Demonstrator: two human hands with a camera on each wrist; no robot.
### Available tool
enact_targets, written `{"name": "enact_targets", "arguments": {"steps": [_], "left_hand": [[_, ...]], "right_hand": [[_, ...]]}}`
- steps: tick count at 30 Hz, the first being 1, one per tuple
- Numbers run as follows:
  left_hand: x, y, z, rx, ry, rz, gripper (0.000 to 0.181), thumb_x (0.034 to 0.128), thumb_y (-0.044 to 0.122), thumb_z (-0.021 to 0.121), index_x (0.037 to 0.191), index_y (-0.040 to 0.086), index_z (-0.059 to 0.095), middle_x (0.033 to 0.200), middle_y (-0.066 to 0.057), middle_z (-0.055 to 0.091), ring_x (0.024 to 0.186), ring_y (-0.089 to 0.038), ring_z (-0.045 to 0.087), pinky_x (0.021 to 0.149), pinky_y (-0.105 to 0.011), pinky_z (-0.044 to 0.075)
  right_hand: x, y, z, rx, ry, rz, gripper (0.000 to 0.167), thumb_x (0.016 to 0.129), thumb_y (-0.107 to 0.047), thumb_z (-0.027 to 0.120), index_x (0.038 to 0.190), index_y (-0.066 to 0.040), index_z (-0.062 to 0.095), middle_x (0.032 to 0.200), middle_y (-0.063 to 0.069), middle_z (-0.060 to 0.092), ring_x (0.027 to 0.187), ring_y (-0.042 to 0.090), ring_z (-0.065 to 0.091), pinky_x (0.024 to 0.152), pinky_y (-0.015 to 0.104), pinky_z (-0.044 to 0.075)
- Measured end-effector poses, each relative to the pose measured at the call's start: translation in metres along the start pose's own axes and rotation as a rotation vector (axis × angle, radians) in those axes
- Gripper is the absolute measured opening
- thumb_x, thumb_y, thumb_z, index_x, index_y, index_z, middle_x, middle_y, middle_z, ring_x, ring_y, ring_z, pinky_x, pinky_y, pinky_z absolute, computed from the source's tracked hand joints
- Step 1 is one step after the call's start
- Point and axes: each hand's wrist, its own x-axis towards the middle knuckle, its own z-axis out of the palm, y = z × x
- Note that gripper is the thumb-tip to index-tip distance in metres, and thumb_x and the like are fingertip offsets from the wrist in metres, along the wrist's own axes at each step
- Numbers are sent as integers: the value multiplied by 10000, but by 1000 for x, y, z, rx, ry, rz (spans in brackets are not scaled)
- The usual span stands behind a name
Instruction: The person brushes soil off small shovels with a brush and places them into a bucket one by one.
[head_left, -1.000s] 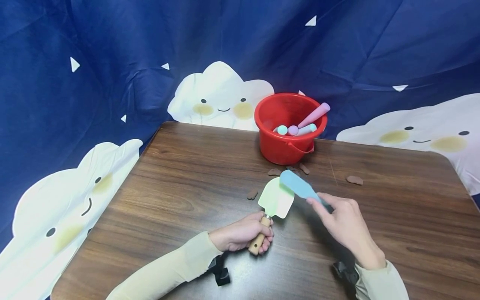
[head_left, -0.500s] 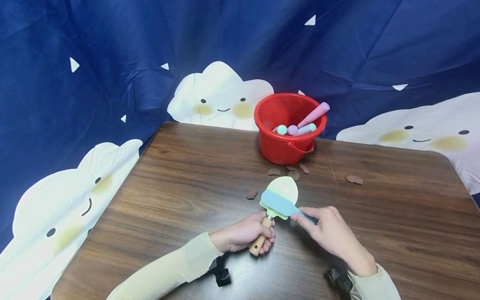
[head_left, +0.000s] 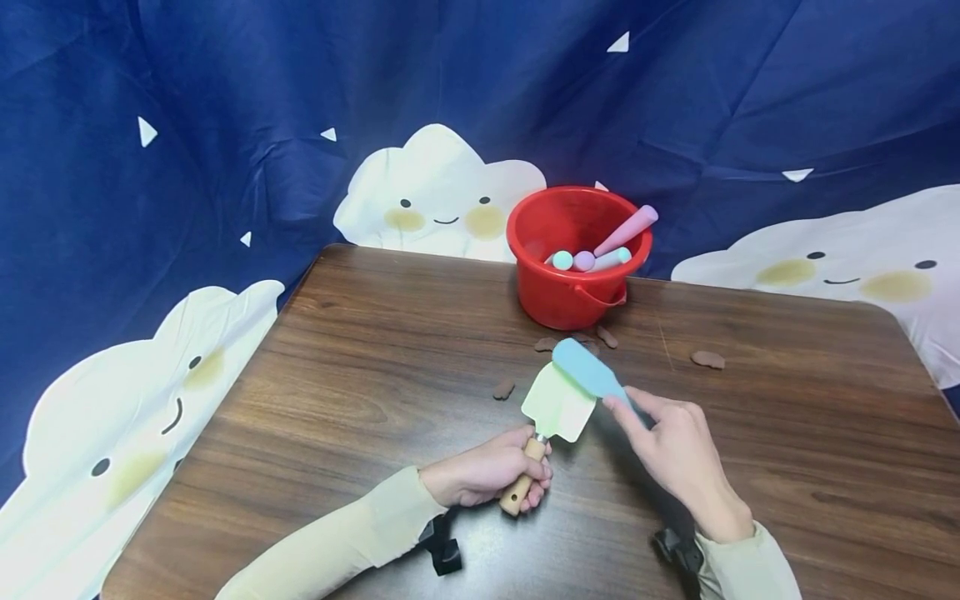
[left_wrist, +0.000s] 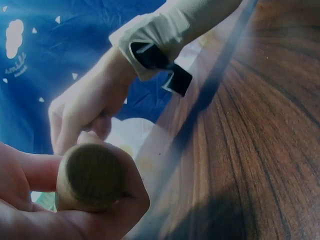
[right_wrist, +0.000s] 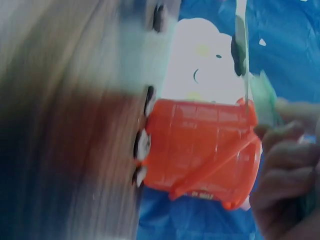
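Note:
My left hand (head_left: 498, 471) grips the wooden handle (left_wrist: 95, 177) of a pale green trowel (head_left: 551, 408). The trowel's blade points away, above the table. In my right hand (head_left: 682, 446) is a light-blue spatula (head_left: 588, 371), pinched at its narrow end between thumb and fingers. Its flat end overlaps the blade's far right edge; whether they touch, I cannot tell. In the right wrist view the blade stands edge-on, with a dark lump (right_wrist: 239, 55) against its lower side. Several brown flat pieces (head_left: 504, 389) lie on the table beyond the tools.
Behind the tools stands a red bucket (head_left: 555, 292) with pink, lilac and mint handles (head_left: 628, 229) inside. Another brown piece (head_left: 707, 360) lies to the right on the wooden table (head_left: 390, 333). A blue curtain (head_left: 450, 67) with printed clouds hangs behind.
My right hand drew the spatula back across the blade toward the handle, then moved it out to the blade's far edge again. The trowel's blade tilted; my left hand stayed nearly still.

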Motion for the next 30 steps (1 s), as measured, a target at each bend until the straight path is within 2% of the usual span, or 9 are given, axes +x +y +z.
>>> {"name": "enact_targets", "arguments": {"steps": [5,8,10,13,18,21,23,26,30], "left_hand": [[0,2,0,7,4,4,189,894,-30,459,1016,49,339,704,-38,503,521,-88,496,458,-173,463],[0,3,0,13,8,6,182,890,-26,459,1010,49,345,696,-37,506,513,-85,499,457,-175,461],[-1,4,0,19,9,6,173,891,-23,459,1007,43,350,695,-37,507,511,-85,500,457,-175,460],[-2,4,0,15,6,1,182,896,-25,459,1018,42,342,698,-40,502,516,-91,497,457,-175,457],[-3,2,0,3,-4,-12,194,891,-30,467,997,64,334,694,-41,492,515,-93,488,454,-170,453],[-2,1,0,-6,-5,-23,194,886,-33,470,981,74,339,700,-39,493,512,-88,491,452,-166,459],[-2,0,1,-11,-6,-30,195,886,-34,471,984,73,341,706,-39,494,512,-87,494,452,-165,463],[-2,-1,1,-14,-2,-31,195,890,-28,473,1000,60,338,713,-40,494,516,-87,495,454,-167,468],[-1,-1,1,-14,10,-19,200,896,-17,471,1021,52,331,713,-44,496,526,-87,498,463,-169,475]], "right_hand": [[-8,-8,3,85,-154,-93,211,823,-197,753,1000,-81,761,899,15,760,748,1,647,680,107,519],[-11,-10,3,90,-224,-148,186,819,-185,754,991,-114,765,894,-44,757,797,-7,669,702,95,523],[-12,-9,2,81,-236,-165,185,813,-174,758,988,-115,765,886,-55,756,815,16,688,704,113,535],[-11,-5,1,54,-205,-150,199,801,-170,767,984,-93,766,885,-15,761,811,74,711,701,193,566],[-3,6,-4,-17,-84,-81,296,793,-193,773,1003,14,742,915,154,744,842,282,731,707,440,576],[2,12,-6,-75,-9,-41,329,791,-188,768,1013,51,726,812,194,731,745,350,715,655,509,555],[3,14,-7,-93,21,-14,331,790,-178,764,1016,60,720,727,192,713,649,334,691,629,524,538],[4,13,-7,-82,25,15,325,804,-176,751,1017,67,716,719,188,711,611,286,669,631,517,533],[1,6,-5,-16,-13,13,291,814,-179,750,1007,38,730,877,178,740,636,167,637,625,349,545]]}}
